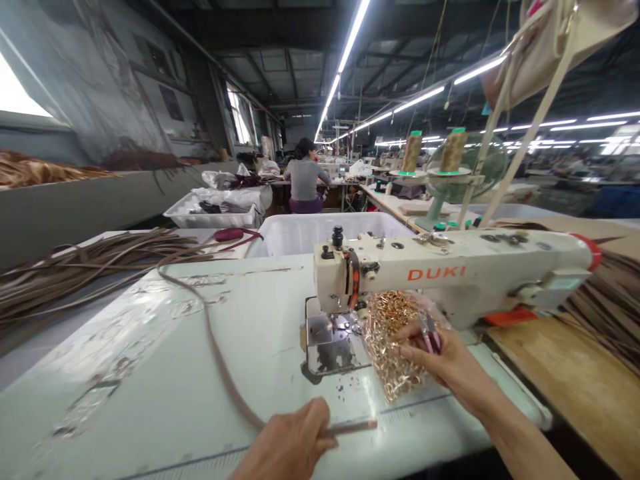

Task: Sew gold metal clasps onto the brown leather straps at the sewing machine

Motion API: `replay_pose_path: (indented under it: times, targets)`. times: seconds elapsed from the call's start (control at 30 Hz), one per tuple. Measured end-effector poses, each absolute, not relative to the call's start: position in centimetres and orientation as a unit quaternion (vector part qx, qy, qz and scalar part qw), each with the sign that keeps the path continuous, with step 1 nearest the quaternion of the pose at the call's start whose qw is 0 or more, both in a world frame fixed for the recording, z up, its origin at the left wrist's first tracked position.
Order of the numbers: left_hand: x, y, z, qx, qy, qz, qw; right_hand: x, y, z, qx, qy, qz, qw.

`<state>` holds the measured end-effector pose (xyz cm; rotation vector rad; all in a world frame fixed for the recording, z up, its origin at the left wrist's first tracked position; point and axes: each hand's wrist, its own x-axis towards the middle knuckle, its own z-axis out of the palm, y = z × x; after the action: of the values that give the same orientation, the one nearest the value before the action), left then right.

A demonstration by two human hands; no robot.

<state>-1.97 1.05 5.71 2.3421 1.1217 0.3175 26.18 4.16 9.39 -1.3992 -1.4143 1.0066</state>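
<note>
Long flat taupe strap (212, 333): one end in the left hand (295, 437), the rest curving away beyond it toward a heap of brown strips (100, 273) far to its left. Clear plastic bag (376, 357) under the right hand (440, 360), packed with small gold metal fittings (395, 310); top gaping. White plastic tub (320, 230) straight ahead of the hands, past the bench; its bottom hidden. Second white tub (213, 218), farther off and left, with plastic bags and dark pieces in it.

Pale green bench (165, 387) beneath both hands, scuffed, tape scraps to the left, ruler markings by the near edge. Cream sewing machine (435, 267) just beyond the right hand. Long workshop, strip lights overhead; a seated person in grey (304, 177), back turned, well ahead.

Left hand: fingers closed around the strap near its tip, which pokes out rightward. Right hand: half-open, fingertips among the fittings, a small silvery-purple item against the fingers; cannot tell whether any fitting is pinched.
</note>
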Motion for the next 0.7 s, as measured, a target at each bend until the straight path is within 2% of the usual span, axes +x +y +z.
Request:
replay_pose_path:
  times: [0.1, 0.2, 0.3, 0.47, 0.7]
  targets:
    - [-1.7, 1.0, 8.1, 0.785, 0.447, 0.182, 0.388, 23.5, 1.9, 9.3, -0.556, -0.549, 0.449, 0.434]
    - [-0.9, 0.8, 9.8, 0.756, 0.443, 0.215, 0.43, 21.5, 0.9, 8.9, -0.559, -0.541, 0.418, 0.468]
    - [-0.4, 0.4, 9.7, 0.744, 0.463, 0.253, 0.409, 20.3, 0.7, 8.3, -0.562, -0.552, 0.357, 0.502]
    - [-0.5, 0.0, 8.6, 0.765, 0.482, 0.265, 0.336, 19.3, 0.1, 7.8, -0.543, -0.622, 0.249, 0.507]
    - [-0.7, -0.6, 7.9, 0.774, 0.489, 0.279, 0.29, 18.5, -0.6, 6.7, -0.427, -0.738, 0.071, 0.518]
